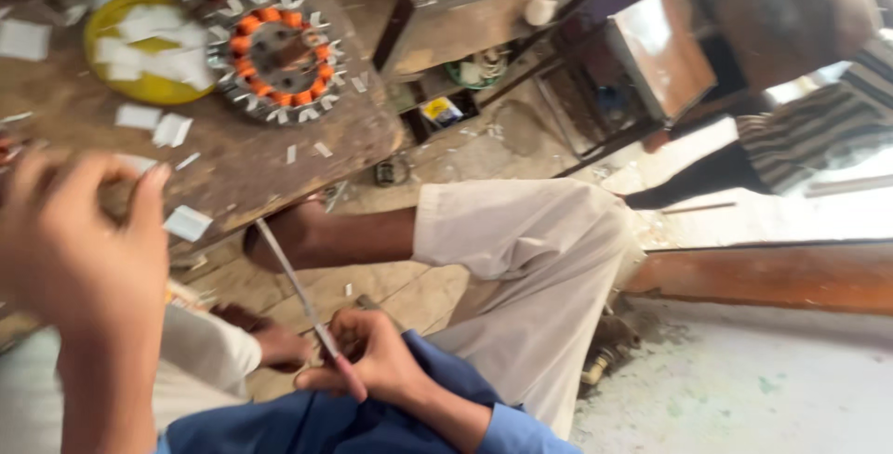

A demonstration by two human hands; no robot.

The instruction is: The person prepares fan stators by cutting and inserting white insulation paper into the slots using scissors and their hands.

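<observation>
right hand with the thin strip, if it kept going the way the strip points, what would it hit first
Probably the edge of the wooden table. The right hand holds the thin strip aimed up and left, and its tip already ends near that edge, beside a paper scrap. Depth is unclear.

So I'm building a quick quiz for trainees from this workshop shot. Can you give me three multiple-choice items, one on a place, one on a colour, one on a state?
1. Where does the wound motor stator lie?
A. on the wooden bench
B. on the floor
C. in a lap

2. What colour is the dish holding paper pieces?
A. blue
B. yellow
C. red

3. How is the thin strip held?
A. lying loose on the bench
B. gripped in the right hand, slanting up to the left
C. pinched in the left hand

Key: 1 A, it rests on the bench top; 2 B, its rim shows yellow; 3 B, fingers close round its lower end.
</observation>
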